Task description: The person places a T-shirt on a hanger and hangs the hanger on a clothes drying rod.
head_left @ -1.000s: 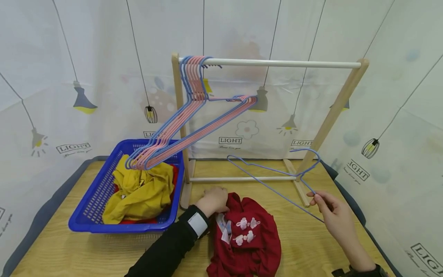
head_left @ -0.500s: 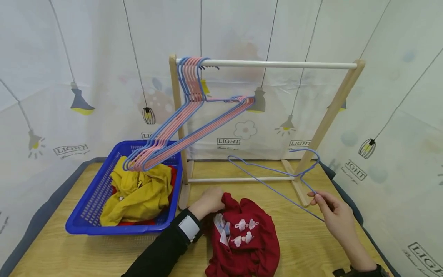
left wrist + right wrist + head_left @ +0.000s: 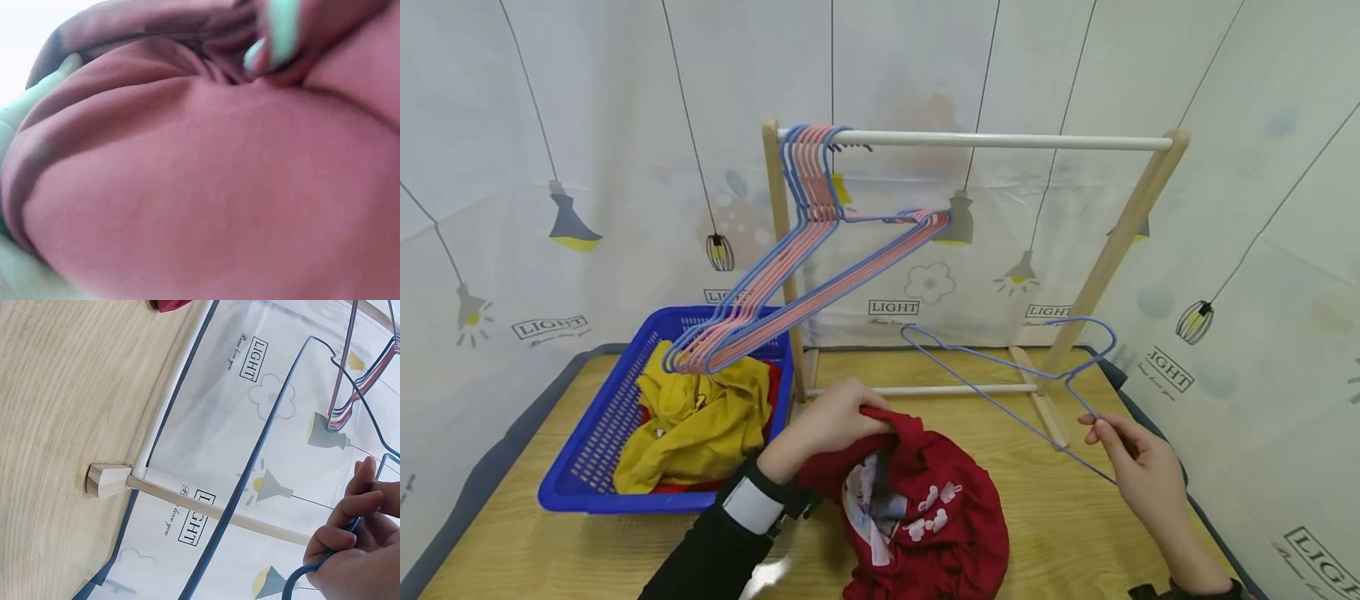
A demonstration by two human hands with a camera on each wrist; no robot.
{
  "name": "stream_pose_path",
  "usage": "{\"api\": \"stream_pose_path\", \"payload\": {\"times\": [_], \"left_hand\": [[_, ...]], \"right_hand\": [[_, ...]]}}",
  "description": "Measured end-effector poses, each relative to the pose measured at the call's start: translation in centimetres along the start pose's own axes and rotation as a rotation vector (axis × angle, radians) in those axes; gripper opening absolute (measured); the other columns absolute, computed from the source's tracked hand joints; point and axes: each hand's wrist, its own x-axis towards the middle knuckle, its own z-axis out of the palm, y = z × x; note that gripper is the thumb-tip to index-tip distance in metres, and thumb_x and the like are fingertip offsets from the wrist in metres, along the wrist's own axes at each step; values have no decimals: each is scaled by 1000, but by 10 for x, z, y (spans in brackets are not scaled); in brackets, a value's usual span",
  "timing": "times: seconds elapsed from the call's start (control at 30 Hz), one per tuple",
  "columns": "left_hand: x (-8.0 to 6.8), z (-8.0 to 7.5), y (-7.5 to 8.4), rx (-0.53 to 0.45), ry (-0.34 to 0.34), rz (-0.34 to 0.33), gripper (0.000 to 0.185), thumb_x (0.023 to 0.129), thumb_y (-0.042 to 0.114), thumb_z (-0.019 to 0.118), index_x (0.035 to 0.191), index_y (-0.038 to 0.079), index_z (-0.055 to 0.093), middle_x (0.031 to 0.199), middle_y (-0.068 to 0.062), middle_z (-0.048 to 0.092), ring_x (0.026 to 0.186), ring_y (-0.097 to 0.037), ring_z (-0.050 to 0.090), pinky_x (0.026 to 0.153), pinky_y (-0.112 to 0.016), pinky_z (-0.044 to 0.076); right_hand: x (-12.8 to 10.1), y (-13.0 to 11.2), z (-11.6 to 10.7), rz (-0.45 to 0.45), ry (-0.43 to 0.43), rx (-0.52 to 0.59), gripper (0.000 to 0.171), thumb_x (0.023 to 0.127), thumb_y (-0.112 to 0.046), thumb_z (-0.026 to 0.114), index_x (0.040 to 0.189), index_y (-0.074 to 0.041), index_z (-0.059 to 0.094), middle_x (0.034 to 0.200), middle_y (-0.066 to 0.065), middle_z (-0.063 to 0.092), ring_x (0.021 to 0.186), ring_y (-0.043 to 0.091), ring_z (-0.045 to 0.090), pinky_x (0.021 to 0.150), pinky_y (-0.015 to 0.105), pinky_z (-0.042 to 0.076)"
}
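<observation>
In front of the wooden clothes rack (image 3: 1000, 139), the left hand (image 3: 831, 425) grips the dark red garment (image 3: 962, 533) by its raised edge, and the right hand (image 3: 1142, 471) pinches a blue wire hanger (image 3: 1066, 377) before the rack's right upright (image 3: 1116, 250). A wide, slack opening (image 3: 880, 500) and a hanger well clear of the folds should prevent snagging.

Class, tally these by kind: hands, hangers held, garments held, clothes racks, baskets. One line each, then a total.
Hands: 2 (left hand, right hand)
Hangers held: 1 (blue hanger)
Garments held: 1 (red garment)
Racks: 1 (clothes rack)
Baskets: 1 (blue basket)
Total: 6
</observation>
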Motion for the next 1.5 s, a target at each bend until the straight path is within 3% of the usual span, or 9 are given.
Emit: {"api": "stream_pose_path", "payload": {"times": [0.07,0.23,0.37,0.5,0.73,0.93,1.27,1.37,1.5], "left_hand": [[-6,-10,6,-58,5,-13,12,95,16,75,91,9,84,80,2,73,72,-3,51,71,-18,43],[-18,-31,11,-170,4,-49,15,99,19,72,99,10,84,93,-4,80,78,-6,58,72,-22,46],[-25,-44,8,-204,-28,-43,16,100,19,71,104,12,84,97,-5,80,76,-7,57,71,-22,45],[-31,-54,2,-212,-49,-58,18,102,18,68,104,10,83,93,-3,77,73,-8,54,70,-23,43],[-43,-60,-5,-225,-49,-30,20,105,15,63,105,6,82,93,-6,78,76,-5,59,73,-21,49],[-52,-58,-7,-121,72,21,17,103,12,66,108,8,82,99,-8,82,79,0,62,73,-20,52],[-58,-54,-5,139,245,272,14,94,1,72,99,11,81,87,0,80,76,-2,67,71,-23,55],[-58,-55,-4,139,235,263,21,93,-3,69,100,13,79,90,1,80,79,-3,66,72,-23,54],[-57,-57,-4,85,138,208,34,90,-9,61,106,16,77,91,1,78,73,-1,54,67,-19,45]], "right_hand": [[0,0,-1,-6,-1,13,21,108,-10,57,111,3,73,84,-42,61,50,8,35,41,27,28],[-2,-4,-10,-32,-13,97,22,108,-7,55,101,-16,74,92,-39,67,61,3,45,47,24,33],[-2,-5,-24,-25,-47,341,29,108,-3,52,104,-21,75,98,-28,74,79,-4,60,69,5,48],[-1,0,-38,-74,-105,536,33,107,3,49,113,-15,76,101,-18,78,92,-5,67,85,4,53],[-1,10,-54,-201,-248,407,35,106,11,45,115,-7,74,100,-17,74,98,-6,68,87,5,53],[-2,10,-55,-239,-311,284,34,105,12,46,109,-8,73,102,-21,73,100,-9,66,85,6,53],[-2,2,-54,-294,-320,121,31,105,11,47,108,-8,72,95,-24,69,97,-11,65,80,7,52],[-2,2,-55,-305,-333,174,34,105,13,45,110,-7,72,92,-22,68,98,-11,66,82,7,53],[-4,2,-56,-316,-354,215,36,104,15,44,113,-7,72,93,-20,69,100,-10,66,82,8,54]]}}
